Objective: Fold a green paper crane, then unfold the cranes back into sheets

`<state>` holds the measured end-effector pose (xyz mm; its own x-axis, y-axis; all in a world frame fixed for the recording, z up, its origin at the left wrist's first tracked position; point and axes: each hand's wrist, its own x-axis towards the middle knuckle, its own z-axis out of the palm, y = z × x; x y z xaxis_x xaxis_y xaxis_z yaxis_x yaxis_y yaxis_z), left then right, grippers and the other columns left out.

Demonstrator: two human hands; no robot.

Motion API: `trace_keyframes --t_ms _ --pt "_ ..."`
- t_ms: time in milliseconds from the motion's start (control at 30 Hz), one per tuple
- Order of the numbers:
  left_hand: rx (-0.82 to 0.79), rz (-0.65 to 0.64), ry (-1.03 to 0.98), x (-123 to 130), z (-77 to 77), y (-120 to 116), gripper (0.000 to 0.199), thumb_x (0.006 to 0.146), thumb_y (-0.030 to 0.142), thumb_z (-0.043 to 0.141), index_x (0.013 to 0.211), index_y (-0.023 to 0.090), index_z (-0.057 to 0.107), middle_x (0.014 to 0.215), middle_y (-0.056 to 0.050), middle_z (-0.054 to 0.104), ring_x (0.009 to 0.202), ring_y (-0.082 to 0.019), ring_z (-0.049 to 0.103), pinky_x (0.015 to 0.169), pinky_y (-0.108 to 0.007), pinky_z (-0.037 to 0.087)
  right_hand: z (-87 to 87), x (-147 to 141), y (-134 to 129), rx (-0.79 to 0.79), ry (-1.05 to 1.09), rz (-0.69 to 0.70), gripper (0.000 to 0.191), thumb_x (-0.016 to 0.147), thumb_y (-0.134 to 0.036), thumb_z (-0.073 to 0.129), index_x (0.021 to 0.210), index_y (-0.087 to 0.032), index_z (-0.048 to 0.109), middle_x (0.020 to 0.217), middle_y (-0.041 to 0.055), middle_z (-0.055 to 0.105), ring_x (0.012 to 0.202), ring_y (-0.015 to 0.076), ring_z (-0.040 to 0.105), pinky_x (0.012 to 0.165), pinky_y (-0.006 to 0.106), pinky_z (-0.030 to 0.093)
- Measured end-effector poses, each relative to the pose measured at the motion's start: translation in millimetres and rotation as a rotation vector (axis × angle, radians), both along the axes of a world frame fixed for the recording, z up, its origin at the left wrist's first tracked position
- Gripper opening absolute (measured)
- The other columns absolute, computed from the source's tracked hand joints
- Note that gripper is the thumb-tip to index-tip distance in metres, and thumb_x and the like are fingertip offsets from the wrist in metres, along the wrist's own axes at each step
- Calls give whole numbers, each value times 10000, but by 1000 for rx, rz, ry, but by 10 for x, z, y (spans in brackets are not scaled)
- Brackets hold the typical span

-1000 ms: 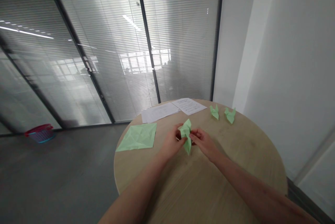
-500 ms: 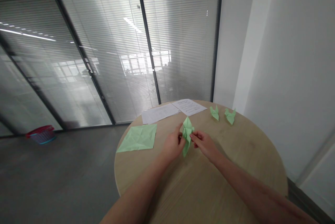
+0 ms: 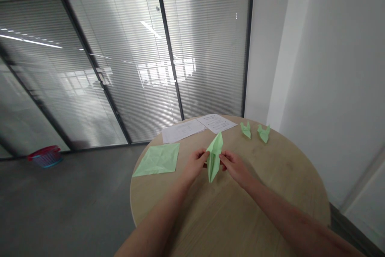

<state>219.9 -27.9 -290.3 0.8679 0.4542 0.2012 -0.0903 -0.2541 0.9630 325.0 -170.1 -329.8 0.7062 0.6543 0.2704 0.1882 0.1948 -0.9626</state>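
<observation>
A long, pointed piece of folded green paper [image 3: 214, 157] is held upright above the round wooden table. My left hand [image 3: 197, 162] pinches its left edge, thumb in front. On its right edge, my right hand [image 3: 232, 162] grips it between thumb and fingers. A creased green sheet [image 3: 159, 158] lies flat on the table to the left. Two small folded green paper shapes, one [image 3: 246, 130] nearer and one [image 3: 264, 134] farther right, rest towards the back right.
White sheets, one plain-looking [image 3: 183, 130] and one printed [image 3: 215, 122], lie at the back of the round table [image 3: 282, 177]. Behind stand glass panels with blinds. A red and blue basket [image 3: 45, 156] sits on the floor at the left.
The held paper has turned and opened wider, showing a broad face with a centre fold. My left hand has shifted slightly, its fingers now curled behind the paper's left edge.
</observation>
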Motion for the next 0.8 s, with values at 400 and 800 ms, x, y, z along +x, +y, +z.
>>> trace_keyframes --t_ms 400,800 --pt "71 -172 -36 -15 -14 -34 371 843 530 690 798 166 742 789 -46 713 729 -181 657 719 -315 581 16 37 -38 14 -141 -174 107 831 -352 687 899 -275 656 899 21 712 791 209 657 737 342 512" --pt "247 -148 -12 -29 -19 -4 278 877 428 609 782 188 713 744 -22 676 716 -176 638 705 -292 531 2 39 -33 31 -116 -152 197 787 -289 732 960 -280 637 935 22 740 798 210 685 730 343 517"
